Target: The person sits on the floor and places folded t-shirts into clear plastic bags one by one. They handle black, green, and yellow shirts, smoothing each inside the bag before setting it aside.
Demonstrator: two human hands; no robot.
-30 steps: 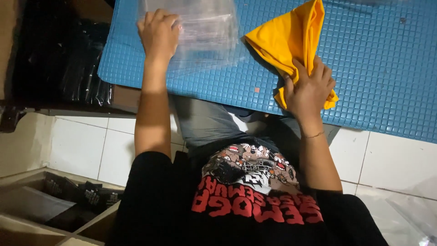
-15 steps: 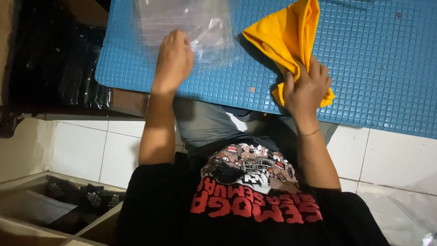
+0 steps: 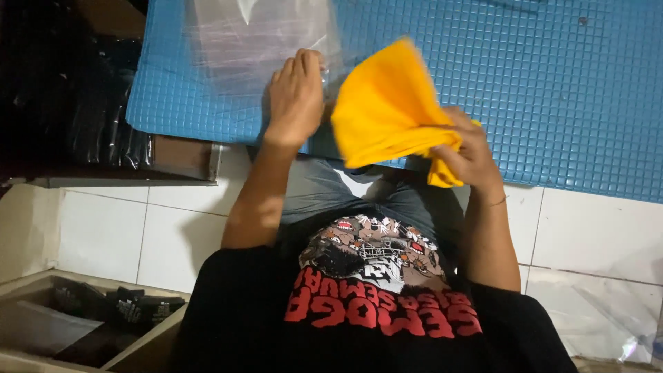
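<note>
My right hand (image 3: pixel 469 148) is clamped on the folded yellow cotton cloth (image 3: pixel 387 121), lifted just above the blue square-grid mat (image 3: pixel 552 90); cloth is motion-blurred. Left hand (image 3: pixel 295 97), fingers together, presses the edge of the clear crinkly plastic bag (image 3: pixel 248 41), top cut off. Glossy black wrapped packs (image 3: pixel 97 103) at left, white floor tiles (image 3: pixel 138 228) below, open cardboard box (image 3: pixel 41 324) w/ dark items, hard to make out.

Dim indoor light falls from overhead, brightest on the blue mat (image 3: pixel 525 83). The yellow cloth (image 3: pixel 387 117) smears with motion blur at center. Soft glare sheens the clear plastic bags (image 3: pixel 255 41) at eleven o'clock; nine o'clock sinks into black shadow.
</note>
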